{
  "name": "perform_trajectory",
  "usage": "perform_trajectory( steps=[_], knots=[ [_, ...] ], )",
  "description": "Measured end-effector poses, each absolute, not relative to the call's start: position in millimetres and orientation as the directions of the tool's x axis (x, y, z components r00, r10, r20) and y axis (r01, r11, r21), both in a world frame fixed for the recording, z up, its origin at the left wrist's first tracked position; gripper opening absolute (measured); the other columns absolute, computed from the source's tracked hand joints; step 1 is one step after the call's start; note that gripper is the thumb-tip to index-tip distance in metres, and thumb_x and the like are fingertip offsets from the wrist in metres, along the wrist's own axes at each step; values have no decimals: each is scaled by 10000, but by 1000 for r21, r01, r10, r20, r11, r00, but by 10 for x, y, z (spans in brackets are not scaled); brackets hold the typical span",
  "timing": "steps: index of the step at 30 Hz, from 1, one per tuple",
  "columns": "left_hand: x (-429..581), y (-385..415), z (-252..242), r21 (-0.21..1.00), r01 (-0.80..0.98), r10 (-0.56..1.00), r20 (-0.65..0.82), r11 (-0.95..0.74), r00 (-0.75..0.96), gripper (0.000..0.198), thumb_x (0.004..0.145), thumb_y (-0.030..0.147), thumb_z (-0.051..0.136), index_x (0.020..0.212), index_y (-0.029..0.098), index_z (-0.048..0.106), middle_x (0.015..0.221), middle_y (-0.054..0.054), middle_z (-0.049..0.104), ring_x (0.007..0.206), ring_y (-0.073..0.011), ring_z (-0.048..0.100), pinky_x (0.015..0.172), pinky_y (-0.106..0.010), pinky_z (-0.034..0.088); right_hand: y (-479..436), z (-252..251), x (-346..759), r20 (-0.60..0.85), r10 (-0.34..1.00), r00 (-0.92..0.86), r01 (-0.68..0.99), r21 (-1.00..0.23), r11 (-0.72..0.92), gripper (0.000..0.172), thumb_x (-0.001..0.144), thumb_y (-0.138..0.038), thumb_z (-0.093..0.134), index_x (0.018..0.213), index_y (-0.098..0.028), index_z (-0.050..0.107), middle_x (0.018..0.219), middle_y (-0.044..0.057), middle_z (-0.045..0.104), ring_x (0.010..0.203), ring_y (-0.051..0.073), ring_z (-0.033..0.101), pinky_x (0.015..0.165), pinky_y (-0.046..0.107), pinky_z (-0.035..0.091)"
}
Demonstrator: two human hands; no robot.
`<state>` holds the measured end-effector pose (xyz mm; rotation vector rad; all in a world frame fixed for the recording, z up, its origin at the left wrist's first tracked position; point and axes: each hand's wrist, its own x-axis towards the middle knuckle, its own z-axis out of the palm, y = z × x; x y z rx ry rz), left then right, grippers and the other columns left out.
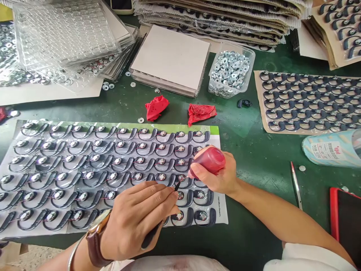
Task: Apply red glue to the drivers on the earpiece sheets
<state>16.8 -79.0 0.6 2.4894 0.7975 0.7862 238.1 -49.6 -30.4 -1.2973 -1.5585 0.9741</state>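
Note:
My right hand is wrapped round a red squeeze bottle, tilted with its nozzle end down to the left. My left hand is closed on dark tweezers, whose tip points at a small round metal speaker in one of the black curved plastic parts. The bottle's nozzle is close to that same speaker; whether it touches I cannot tell. Rows of these black parts, each with a round speaker and thin red wires, lie on a printed sheet under both hands. My left hand hides some of them.
Behind the sheet lie two red cloths and a clear tub of metal washers. Stacked card sheets and clear plastic trays stand farther back. At right are more parts on brown card, silver tweezers and a blue cup.

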Motion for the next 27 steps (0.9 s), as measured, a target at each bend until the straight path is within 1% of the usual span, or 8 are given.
perform_trajectory(
  steps=[4, 8, 11, 17, 20, 23, 25, 27],
  knots=[
    [130, -745, -11, 625, 373, 665, 331, -686, 669, 242, 827, 26, 580, 1050, 90, 651, 956, -74, 727, 877, -162, 685, 783, -290, 550, -499, -318, 2377, 132, 985, -108, 306, -939, 159, 221, 792, -374, 690, 676, -197, 627, 485, -11, 599, 452, 142, 582, 493, 285, 517],
    [145, -672, 1, 689, 371, 719, 316, -623, 620, 203, 833, 25, 594, 1008, 119, 641, 897, -40, 729, 814, -131, 682, 733, -258, 539, -510, -333, 2384, 126, 984, -127, 296, -942, 159, 213, 796, -373, 695, 705, -190, 637, 508, -6, 618, 463, 152, 603, 495, 290, 527],
    [167, -600, 26, 714, 389, 748, 282, -582, 601, 164, 851, 39, 586, 968, 142, 638, 879, -19, 731, 766, -114, 679, 703, -243, 532, -524, -360, 2381, 170, 975, -145, 257, -945, 203, 193, 785, -352, 721, 727, -185, 644, 549, 3, 644, 495, 160, 632, 507, 290, 538],
    [160, -522, 27, 748, 431, 803, 221, -504, 554, 123, 886, 70, 570, 918, 159, 648, 838, 5, 719, 727, -92, 669, 671, -208, 523, -538, -370, 2364, 323, 931, -170, 217, -909, 355, 162, 742, -299, 754, 802, -185, 656, 660, 9, 698, 526, 149, 651, 509, 268, 548],
    [142, -527, 31, 755, 434, 804, 203, -492, 559, 117, 883, 73, 573, 913, 155, 650, 847, 4, 720, 739, -92, 671, 680, -209, 526, -493, -321, 2404, 302, 945, -125, 110, -942, 316, 176, 748, -319, 757, 812, -191, 655, 635, 8, 692, 508, 150, 645, 494, 273, 540],
    [122, -548, 29, 689, 406, 746, 300, -601, 595, 131, 865, 58, 581, 943, 127, 659, 870, -15, 731, 778, -107, 680, 735, -235, 542, -380, -296, 2457, 163, 976, -141, 1, -986, 165, 219, 759, -369, 765, 839, -197, 655, 617, 14, 689, 535, 175, 662, 527, 308, 560],
    [108, -568, 2, 571, 385, 655, 398, -725, 643, 154, 871, 68, 573, 989, 95, 667, 906, -44, 740, 826, -137, 691, 779, -275, 553, -291, -323, 2464, 130, 982, -138, 12, -991, 133, 214, 754, -372, 773, 817, -204, 655, 630, 18, 693, 570, 189, 675, 560, 327, 575],
    [94, -591, -51, 433, 386, 566, 450, -815, 691, 183, 898, 104, 562, 1038, 65, 672, 954, -74, 745, 896, -178, 698, 821, -319, 557, -218, -377, 2443, 149, 984, -99, 52, -987, 155, 194, 754, -358, 771, 786, -209, 652, 639, 20, 693, 593, 193, 681, 583, 334, 581]
  ],
)
